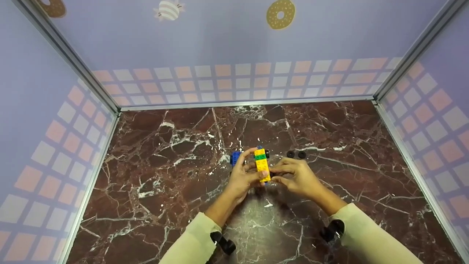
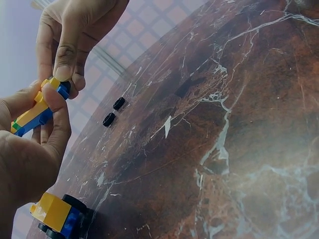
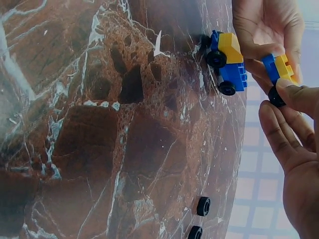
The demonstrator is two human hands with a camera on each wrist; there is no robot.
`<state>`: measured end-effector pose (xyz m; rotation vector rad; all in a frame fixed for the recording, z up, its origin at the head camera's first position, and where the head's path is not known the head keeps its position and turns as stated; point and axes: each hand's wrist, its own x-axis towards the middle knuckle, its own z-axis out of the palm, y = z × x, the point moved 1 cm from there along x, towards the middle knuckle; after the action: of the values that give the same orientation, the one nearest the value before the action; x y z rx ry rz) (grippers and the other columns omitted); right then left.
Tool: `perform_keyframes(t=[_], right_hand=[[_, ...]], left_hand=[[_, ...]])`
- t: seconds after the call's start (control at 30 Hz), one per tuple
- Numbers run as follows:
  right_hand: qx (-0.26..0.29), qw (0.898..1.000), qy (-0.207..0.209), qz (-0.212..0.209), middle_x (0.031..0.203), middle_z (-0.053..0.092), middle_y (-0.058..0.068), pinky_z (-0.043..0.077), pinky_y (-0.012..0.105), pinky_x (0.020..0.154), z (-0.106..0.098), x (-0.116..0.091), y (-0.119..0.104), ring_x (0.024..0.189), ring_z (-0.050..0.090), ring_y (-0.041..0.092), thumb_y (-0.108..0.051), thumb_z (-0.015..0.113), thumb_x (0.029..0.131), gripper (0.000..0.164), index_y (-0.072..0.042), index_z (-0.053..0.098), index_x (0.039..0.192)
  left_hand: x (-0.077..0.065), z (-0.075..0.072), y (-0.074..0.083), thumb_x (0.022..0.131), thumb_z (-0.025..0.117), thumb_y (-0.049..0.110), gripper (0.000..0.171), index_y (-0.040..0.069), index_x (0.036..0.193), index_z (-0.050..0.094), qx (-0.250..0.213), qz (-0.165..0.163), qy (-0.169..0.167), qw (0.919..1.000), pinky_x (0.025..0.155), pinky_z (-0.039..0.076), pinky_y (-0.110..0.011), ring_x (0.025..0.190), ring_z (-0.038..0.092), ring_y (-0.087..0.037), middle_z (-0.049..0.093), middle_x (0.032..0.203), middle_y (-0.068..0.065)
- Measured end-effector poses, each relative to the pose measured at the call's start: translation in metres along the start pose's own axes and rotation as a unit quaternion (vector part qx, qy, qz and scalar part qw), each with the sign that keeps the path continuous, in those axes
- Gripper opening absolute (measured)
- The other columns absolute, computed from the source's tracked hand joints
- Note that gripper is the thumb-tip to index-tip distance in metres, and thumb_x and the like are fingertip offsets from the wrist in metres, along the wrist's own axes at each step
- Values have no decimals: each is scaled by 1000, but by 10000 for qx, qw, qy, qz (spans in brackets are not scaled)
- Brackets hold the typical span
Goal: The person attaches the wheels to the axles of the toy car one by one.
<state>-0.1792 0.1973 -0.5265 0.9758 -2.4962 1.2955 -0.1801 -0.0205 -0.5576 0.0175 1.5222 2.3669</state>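
Observation:
My left hand [image 1: 239, 180] grips a long toy-brick vehicle [image 1: 262, 167] by its sides, above the table. It has yellow bricks on top with one green brick across them, and blue bricks beneath. My right hand [image 1: 301, 179] pinches a small black wheel [image 3: 275, 97] against the blue side, at the end nearer me. Whether the wheel sits fully on its axle cannot be told. Another black wheel [image 1: 267, 154] shows at the far end. Behind the left hand stands a second blue-and-yellow brick vehicle [image 3: 230, 50] with black wheels, partly hidden in the head view.
Two loose black wheels [image 1: 290, 154] lie side by side on the dark red marbled table [image 1: 176, 198], beyond my right hand. Pale purple panels [image 1: 234, 40] with a checkered band enclose the table at the back and both sides.

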Motion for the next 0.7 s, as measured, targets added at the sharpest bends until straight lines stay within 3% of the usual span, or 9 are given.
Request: perform_keyframes(t=[0.5, 0.7], right_hand=[[505, 9962, -87, 699, 101, 82, 11, 70, 37, 82, 4, -3, -1, 91, 77, 31, 3, 91, 85, 29, -2, 85, 112], [570, 9952, -149, 780, 102, 82, 10, 69, 33, 83, 4, -2, -3, 92, 76, 30, 3, 90, 85, 29, -3, 85, 113]], left_hand=[[1, -4, 0, 93, 78, -13, 87, 26, 164, 45, -185, -414, 20, 9990, 62, 67, -27, 87, 75, -23, 70, 115, -9], [0, -6, 0, 93, 78, -12, 88, 26, 165, 44, -247, -535, -80, 9982, 64, 67, -27, 87, 74, -22, 71, 116, -7]])
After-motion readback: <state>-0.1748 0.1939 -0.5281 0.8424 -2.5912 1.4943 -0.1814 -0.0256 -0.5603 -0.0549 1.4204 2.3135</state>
